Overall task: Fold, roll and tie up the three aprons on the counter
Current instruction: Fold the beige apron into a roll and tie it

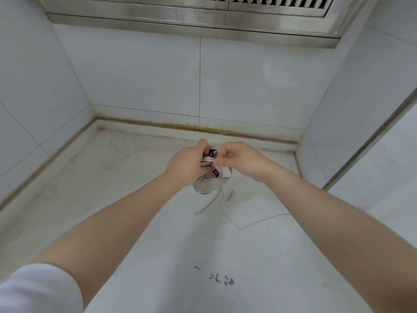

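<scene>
Head view: left hand (187, 163) grips the rolled apron (208, 185), right hand (239, 161) pinches its strap (208, 159).

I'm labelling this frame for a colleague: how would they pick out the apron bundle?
Start at the white counter under the steel hood. Between both hands, the rolled apron is pale cloth with black stripes. Only it trails a loose strap.

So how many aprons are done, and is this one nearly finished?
This apron already looks rolled into a small bundle. The left hand grips it while the right hand pinches its strap, so the tying is under way; one end hangs loose. No other aprons are in view, so the count cannot be told.
</scene>
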The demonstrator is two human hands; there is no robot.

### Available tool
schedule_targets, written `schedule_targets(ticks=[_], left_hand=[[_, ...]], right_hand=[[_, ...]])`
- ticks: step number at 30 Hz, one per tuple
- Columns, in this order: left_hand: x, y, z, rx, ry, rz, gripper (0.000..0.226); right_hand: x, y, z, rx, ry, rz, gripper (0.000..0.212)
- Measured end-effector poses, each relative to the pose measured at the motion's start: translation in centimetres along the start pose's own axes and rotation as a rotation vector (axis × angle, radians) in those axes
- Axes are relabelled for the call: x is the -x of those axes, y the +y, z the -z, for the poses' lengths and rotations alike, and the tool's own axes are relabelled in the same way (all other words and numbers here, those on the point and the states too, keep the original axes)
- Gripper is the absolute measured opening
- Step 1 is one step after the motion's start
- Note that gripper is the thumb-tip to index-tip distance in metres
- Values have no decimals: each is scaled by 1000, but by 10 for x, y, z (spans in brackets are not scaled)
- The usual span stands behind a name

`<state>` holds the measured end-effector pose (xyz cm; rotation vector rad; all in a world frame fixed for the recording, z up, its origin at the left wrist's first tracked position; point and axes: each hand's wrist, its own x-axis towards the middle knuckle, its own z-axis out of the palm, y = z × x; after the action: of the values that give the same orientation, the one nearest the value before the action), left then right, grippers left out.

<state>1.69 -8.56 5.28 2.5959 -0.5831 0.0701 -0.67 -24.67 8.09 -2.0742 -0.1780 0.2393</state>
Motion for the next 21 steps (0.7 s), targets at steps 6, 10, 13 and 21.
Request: schedule_targets(ticks=[6, 10, 13, 21], left_hand=[[3, -4, -1, 24, -49, -42, 34], [1, 1, 1, 19, -46, -63, 35], [-1, -2, 1, 11, -44, -52, 37], [0, -4, 2, 77, -33, -40, 37]], right_hand=[[5, 0, 6, -43, -108, -90, 18], [6, -4, -3, 46, -25, -45, 6], [4, -2, -3, 204, -15, -9, 5], [1, 5, -8, 486, -16, 90, 11]])
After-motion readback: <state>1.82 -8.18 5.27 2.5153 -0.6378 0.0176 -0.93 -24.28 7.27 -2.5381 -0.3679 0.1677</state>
